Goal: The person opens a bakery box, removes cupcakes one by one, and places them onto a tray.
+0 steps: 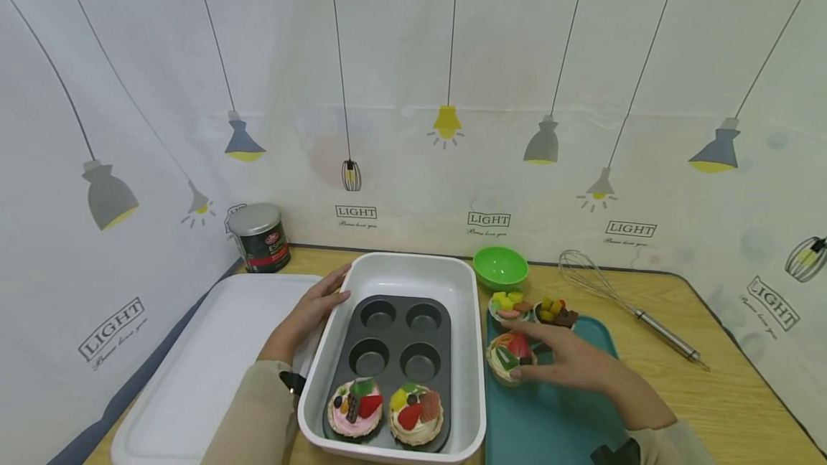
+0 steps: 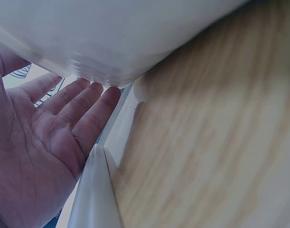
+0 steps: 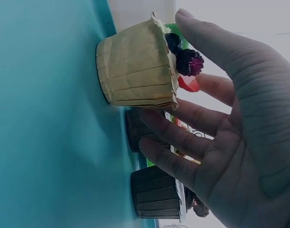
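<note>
Tan-wrapped cupcake (image 1: 506, 363) stands within the spread right hand (image 1: 568, 359); relaxed left hand (image 1: 311, 313) touches white tub (image 1: 416, 277).

I worked in a kitchen-like corner.
White lamp-printed sheeting (image 1: 400, 77) backed my wood-grain tabletop (image 1: 730, 397), with its dark-grey rectangular muffin tin (image 1: 397, 339) and silver wire whisk (image 1: 639, 315).

Muffin pan (image 1: 397, 336) in basin (image 1: 413, 275), tray (image 1: 543, 425) of cupcakes (image 1: 500, 373) right, perhaps touching

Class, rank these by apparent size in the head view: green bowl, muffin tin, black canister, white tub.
Largest to smallest:
1. white tub
2. muffin tin
3. black canister
4. green bowl
</note>
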Available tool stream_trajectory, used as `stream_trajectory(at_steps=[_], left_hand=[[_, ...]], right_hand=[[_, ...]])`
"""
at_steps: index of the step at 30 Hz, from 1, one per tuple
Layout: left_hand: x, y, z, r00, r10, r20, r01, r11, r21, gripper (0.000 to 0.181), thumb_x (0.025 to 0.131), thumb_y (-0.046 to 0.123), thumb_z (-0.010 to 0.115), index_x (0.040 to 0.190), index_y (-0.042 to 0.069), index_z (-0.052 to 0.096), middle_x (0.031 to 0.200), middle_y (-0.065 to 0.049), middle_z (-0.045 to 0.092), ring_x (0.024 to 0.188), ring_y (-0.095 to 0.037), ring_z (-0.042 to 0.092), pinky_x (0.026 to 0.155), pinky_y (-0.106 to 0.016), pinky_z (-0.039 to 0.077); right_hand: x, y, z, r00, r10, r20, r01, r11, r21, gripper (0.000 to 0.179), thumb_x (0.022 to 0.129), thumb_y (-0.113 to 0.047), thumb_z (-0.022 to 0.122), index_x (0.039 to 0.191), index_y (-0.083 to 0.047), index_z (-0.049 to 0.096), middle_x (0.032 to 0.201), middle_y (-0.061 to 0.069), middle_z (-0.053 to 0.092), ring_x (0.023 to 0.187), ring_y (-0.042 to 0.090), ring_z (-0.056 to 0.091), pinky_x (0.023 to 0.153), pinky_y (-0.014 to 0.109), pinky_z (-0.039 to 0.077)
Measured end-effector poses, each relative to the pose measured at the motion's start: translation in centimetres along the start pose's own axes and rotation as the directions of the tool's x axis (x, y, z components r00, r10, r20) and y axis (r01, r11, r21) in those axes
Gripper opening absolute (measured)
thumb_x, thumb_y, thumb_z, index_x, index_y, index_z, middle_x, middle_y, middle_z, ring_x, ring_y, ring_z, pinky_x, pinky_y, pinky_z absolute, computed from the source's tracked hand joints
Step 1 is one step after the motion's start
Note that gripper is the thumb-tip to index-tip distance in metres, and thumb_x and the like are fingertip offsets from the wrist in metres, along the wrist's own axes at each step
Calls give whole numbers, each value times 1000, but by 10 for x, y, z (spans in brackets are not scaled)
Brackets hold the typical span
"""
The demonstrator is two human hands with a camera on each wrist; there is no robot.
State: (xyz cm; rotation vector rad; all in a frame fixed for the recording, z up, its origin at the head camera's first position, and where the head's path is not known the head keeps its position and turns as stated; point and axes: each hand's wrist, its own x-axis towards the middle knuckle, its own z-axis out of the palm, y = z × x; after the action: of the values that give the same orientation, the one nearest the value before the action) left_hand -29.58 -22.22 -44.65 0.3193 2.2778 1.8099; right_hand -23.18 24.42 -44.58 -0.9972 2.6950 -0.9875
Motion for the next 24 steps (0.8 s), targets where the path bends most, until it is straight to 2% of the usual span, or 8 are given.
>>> stream_trajectory(at_steps=[4,8,11,16,24], left_hand=[[5,-10,-3,1000,10,-2,-10,1000,-7,65,104,16,53,161,11,23,162,-19,27,149,-42,22,114,-62,27],[16,-30,-6,999,31,-11,-31,1000,3,66,104,22,55,161,17,24,163,-15,28,150,-39,21,114,-61,26],[20,-39,-8,999,33,-28,-32,999,16,66,103,25,56,161,20,26,162,-13,31,150,-38,23,114,-61,28],[21,-40,-7,999,16,-37,-16,1000,13,66,102,25,56,161,21,27,163,-12,31,148,-38,28,113,-60,31],[18,-36,-7,999,28,-26,-28,1000,-4,65,103,23,55,161,18,25,163,-14,28,147,-39,31,112,-60,32]], right_hand=[[0,-2,-1,1000,-23,-6,23,999,-25,74,89,-51,73,153,-26,45,152,-2,50,135,26,49,99,56,48],[0,-4,-2,999,-49,-12,49,998,-49,73,89,-50,73,153,-25,45,153,-5,47,135,26,49,98,54,49],[0,-4,-2,996,-87,-24,85,994,-71,71,90,-48,73,152,-26,46,152,-3,50,132,24,53,97,49,51],[0,-7,-4,991,-128,-40,125,989,-86,69,91,-44,73,151,-22,48,148,-1,54,129,20,56,95,44,53],[0,-15,-7,991,-127,-38,126,992,-30,70,94,-39,71,155,-27,40,138,-7,60,123,23,61,94,52,52]])
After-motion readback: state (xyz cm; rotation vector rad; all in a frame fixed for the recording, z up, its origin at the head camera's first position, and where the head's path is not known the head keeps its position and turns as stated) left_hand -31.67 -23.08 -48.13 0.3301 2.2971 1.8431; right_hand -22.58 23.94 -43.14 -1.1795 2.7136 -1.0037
